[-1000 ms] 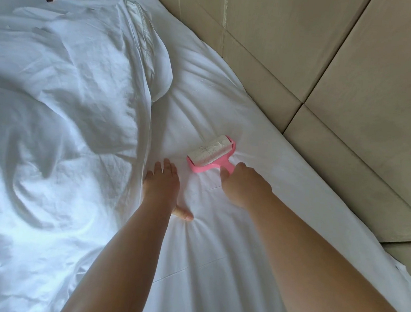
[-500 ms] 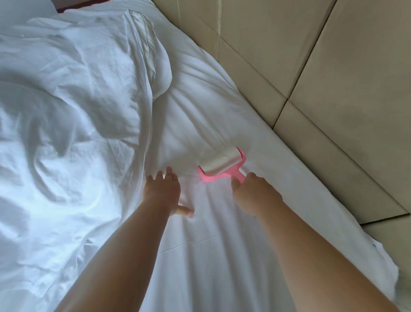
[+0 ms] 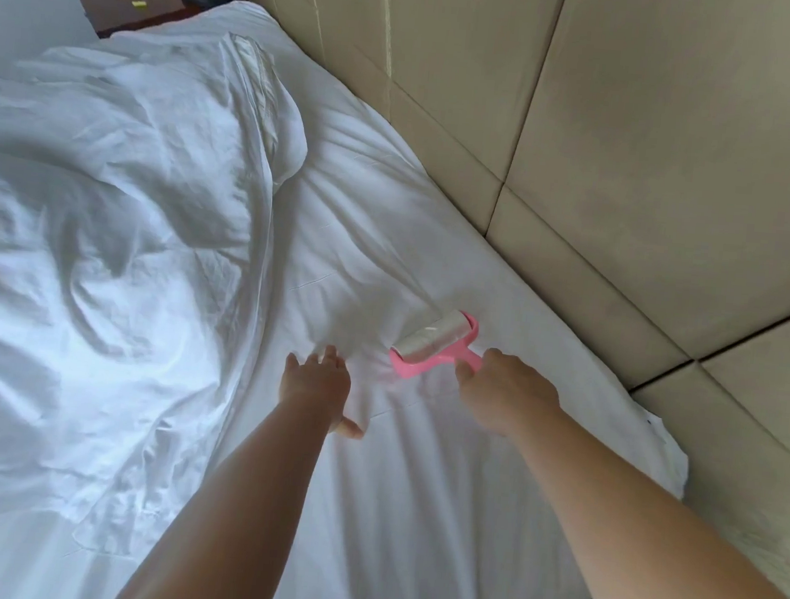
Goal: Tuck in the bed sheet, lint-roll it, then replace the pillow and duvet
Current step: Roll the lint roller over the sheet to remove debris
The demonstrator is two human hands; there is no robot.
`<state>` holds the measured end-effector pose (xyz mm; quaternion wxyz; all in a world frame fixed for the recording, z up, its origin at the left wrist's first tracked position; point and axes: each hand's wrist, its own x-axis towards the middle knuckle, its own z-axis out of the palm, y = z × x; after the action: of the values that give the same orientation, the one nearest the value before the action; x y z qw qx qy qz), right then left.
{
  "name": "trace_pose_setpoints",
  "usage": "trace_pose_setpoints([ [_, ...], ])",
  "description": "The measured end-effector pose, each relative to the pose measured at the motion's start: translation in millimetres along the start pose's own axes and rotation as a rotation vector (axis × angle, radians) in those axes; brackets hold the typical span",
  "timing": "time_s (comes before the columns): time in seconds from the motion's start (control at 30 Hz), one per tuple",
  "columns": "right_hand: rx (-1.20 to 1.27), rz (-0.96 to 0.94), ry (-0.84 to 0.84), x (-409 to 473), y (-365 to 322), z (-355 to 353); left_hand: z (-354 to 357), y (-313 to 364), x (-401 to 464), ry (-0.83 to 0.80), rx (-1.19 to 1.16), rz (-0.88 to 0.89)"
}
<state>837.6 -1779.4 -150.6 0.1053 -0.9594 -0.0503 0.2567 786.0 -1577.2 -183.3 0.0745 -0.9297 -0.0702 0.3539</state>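
Beige padded wall panels (image 3: 637,129) fill the upper right of the frame, running along the edge of a bed covered by a white sheet (image 3: 364,249). A rumpled white duvet (image 3: 101,249) is heaped across the left half. Right of centre, a pink lint roller (image 3: 432,345) rests with its white roll on the sheet; the right hand (image 3: 504,395) grips its handle, fingers curled round it. Just to the left, the left hand (image 3: 316,383) lies palm down on the sheet, fingers straight and slightly spread, thumb out to the side. A dark wooden nightstand (image 3: 137,4) with small cluttered items stands in the upper left corner.
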Motion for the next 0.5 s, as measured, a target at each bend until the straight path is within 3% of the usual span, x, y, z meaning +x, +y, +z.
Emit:
trace_pose_setpoints([
  [0.2, -0.038, 0.054, 0.085, -1.7, 14.7, -8.4, -8.9, -1.0, 5.1, 0.01, -0.011, 0.039],
  [0.5, 0.066, 0.125, 0.041, 17.6, 14.6, 1.9, -27.0, 2.9, 34.6, 0.042, -0.036, 0.104],
])
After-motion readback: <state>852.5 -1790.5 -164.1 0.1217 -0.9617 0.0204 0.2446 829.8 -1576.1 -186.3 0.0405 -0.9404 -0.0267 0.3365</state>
